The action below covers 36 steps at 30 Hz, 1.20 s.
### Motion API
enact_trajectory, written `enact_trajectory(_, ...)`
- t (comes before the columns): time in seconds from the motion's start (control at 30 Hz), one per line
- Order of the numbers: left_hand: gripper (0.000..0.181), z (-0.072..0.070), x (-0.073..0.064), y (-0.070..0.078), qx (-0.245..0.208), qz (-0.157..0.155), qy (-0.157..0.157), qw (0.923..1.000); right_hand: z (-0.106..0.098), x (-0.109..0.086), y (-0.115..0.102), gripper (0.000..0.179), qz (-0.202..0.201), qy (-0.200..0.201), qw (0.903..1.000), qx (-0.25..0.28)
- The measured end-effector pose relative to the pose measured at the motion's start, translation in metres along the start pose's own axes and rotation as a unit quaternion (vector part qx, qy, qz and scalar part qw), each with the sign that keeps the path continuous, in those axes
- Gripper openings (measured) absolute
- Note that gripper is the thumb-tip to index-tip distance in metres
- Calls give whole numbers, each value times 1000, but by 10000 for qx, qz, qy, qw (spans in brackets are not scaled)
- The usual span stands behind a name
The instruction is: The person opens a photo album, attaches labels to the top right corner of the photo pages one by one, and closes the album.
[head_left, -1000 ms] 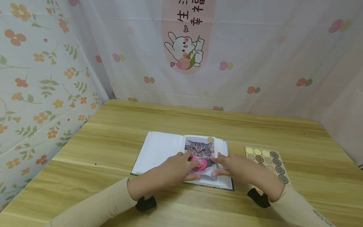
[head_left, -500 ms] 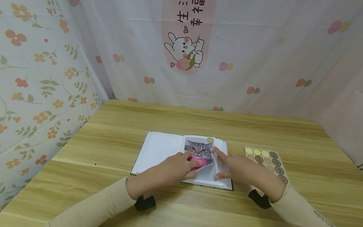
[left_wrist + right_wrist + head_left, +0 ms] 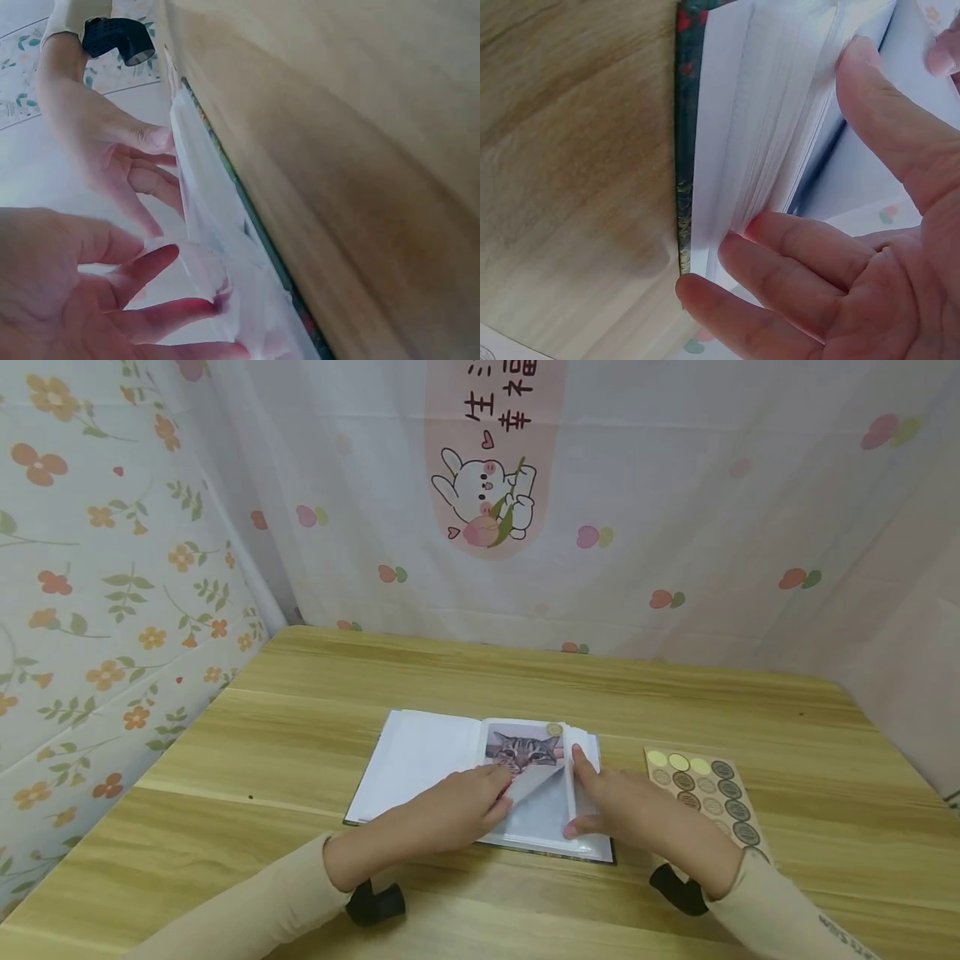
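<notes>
An open photo album lies on the table, its left page white. On its right page is a photo of a tabby cat with a gold round sticker at the upper right corner. My left hand pinches the photo's lower part between thumb and index finger, and the photo bends up so its pale back shows. My right hand rests along the album's right edge, fingers fairly straight; in the right wrist view its fingertips touch the stacked page edges and the thumb lies on the top page.
A tan sheet of round stickers, gold, brown and dark, lies right of the album, partly under the right forearm. The wooden table meets a printed curtain at the back. Black wrist cameras sit under both wrists.
My left hand has peeled the photo's lower part up and leftward, covering the pink part of the picture. The right hand shifted from the photo's lower edge to the page's right edge.
</notes>
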State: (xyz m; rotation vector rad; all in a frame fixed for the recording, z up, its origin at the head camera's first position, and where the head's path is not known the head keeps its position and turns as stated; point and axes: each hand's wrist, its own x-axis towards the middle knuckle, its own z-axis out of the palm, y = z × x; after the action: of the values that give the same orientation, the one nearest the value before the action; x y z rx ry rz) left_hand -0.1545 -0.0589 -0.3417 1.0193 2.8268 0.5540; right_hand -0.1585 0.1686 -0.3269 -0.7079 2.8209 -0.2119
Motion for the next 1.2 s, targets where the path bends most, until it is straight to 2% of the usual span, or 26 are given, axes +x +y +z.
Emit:
enact_trajectory(0.23, 19, 1, -4, 1, -487, -75, 442, 9978, 0, 3, -1, 95, 122, -87, 9999, -64)
enact_trajectory(0.37, 18, -1, -7, -1, -768, -95, 648, 9949, 0, 3, -1, 86, 50, -61, 9999, -141)
enact_trajectory(0.5, 16, -2, -9, -3, -861, -55, 800, 9930, 0, 3, 0, 78, -128, 17, 9997, -221)
enact_trajectory(0.87, 19, -14, -24, -5, -416, -150, 1158, 9923, 0, 1, 1, 73, -365, 69, 9990, -247)
enact_trajectory(1.2, 16, -22, -38, -14, -214, -406, 1412, 9889, -1, 2, -1, 75, -207, -27, 9994, -266)
